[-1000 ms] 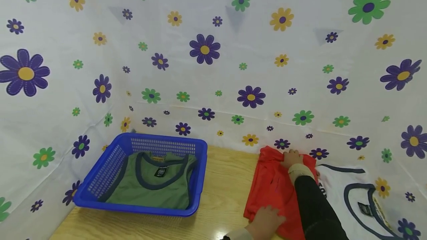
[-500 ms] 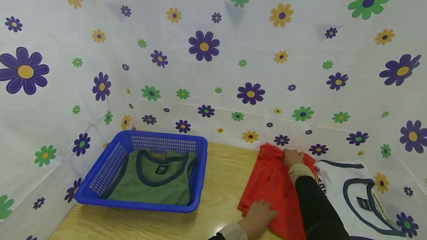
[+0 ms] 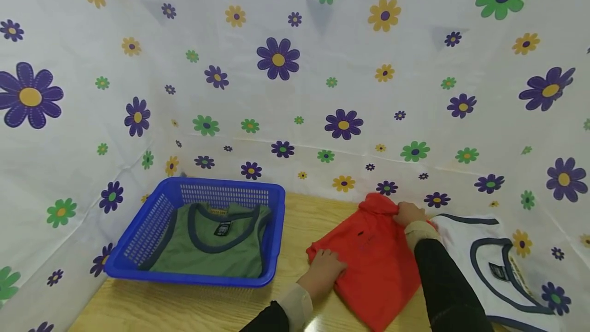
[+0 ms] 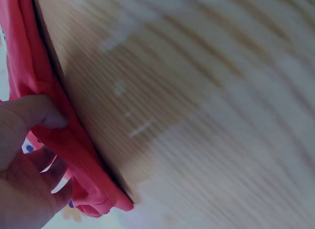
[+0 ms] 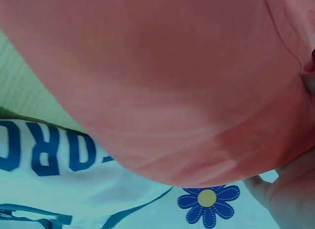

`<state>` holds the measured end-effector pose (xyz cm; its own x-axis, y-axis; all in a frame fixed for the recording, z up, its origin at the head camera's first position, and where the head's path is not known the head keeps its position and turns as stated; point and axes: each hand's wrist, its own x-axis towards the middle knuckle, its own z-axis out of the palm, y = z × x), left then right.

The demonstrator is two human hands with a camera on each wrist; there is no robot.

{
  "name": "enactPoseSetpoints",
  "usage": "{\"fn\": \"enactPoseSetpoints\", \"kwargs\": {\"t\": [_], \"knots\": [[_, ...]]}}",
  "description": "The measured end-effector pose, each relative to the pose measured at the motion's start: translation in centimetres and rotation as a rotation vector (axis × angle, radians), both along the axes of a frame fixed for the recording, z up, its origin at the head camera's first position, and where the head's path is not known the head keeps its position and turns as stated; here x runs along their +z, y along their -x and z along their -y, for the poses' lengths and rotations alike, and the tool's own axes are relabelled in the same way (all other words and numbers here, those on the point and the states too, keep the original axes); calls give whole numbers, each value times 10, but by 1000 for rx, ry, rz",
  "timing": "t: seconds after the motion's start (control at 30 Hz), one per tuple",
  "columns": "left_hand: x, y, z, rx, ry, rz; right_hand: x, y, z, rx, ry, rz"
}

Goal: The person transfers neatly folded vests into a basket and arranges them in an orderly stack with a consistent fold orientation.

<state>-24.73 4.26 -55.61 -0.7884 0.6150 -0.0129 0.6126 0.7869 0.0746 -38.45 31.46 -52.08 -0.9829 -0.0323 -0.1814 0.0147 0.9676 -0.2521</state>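
Note:
A folded red shirt (image 3: 378, 265) lies slantwise at the right of the table in the head view, a bunched fold at its far end. My left hand (image 3: 323, 270) pinches its left edge; in the left wrist view the thumb (image 4: 47, 113) lies on top of the cloth and the fingers are beneath. At the far right edge my right hand (image 3: 409, 214) grips the red cloth, its fingers partly hidden. The right wrist view is mostly filled by the red shirt (image 5: 162, 91), with part of the right hand (image 5: 295, 189) at the lower right.
To the left stands a blue plastic basket (image 3: 184, 279) holding a folded green shirt (image 3: 212, 260) with a dark neckband. A white shirt (image 3: 465, 250) with dark trim lies right of the red one. A flower-patterned sheet (image 3: 295, 96) rises behind the wooden table (image 3: 304, 219).
My left hand has moved left and slightly up, carrying the red shirt's left edge with it. The shirt has turned to a slant. My right hand has shifted slightly right.

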Motion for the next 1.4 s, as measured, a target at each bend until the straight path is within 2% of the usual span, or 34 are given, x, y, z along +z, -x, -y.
{"fn": "enactPoseSetpoints", "kwargs": {"t": [0.1, 0.2, 0.27, 0.33, 0.47, 0.53, 0.6, 0.67, 0.77, 0.83, 0.9, 1.03, 1.13, 1.2, 1.33, 1.4], "knots": [[-2, -1, 7, 19, -29, -25, -4, -1, -4, 12, 22, 40], [-2, -10, 9, 49, -64, -7, -8, -2, -5, 35, 40, 68], [-1, -18, 10, 92, -92, -12, -10, -4, -5, 46, 49, 78], [1, -25, 10, 177, -140, -24, -11, -4, -5, 46, 60, 84], [5, -39, 9, 400, -206, -79, -12, -2, -6, 55, 63, 80], [6, -44, 8, 493, -250, -49, -13, -1, -7, 57, 61, 85], [7, -48, 6, 558, -329, 45, -15, 1, -8, 53, 55, 89], [9, -51, 3, 607, -463, 175, -15, 1, -8, 53, 57, 93], [14, -51, -2, 667, -732, 401, -15, 2, -7, 44, 67, 102], [18, -51, -6, 707, -880, 499, -14, 2, -7, 36, 69, 109], [21, -50, -10, 750, -985, 555, -14, 2, -6, 28, 65, 119], [22, -50, -18, 838, -1187, 593, -14, 1, -5, 27, 57, 121], [19, -51, -22, 869, -1339, 617, -14, 0, -5, 35, 57, 111], [17, -52, -24, 856, -1379, 653, -13, -1, -4, 38, 57, 101], [16, -52, -24, 822, -1270, 682, -11, -3, -3, 43, 51, 83], [16, -51, -25, 804, -1230, 655, -11, -3, -2, 50, 53, 76]]}}
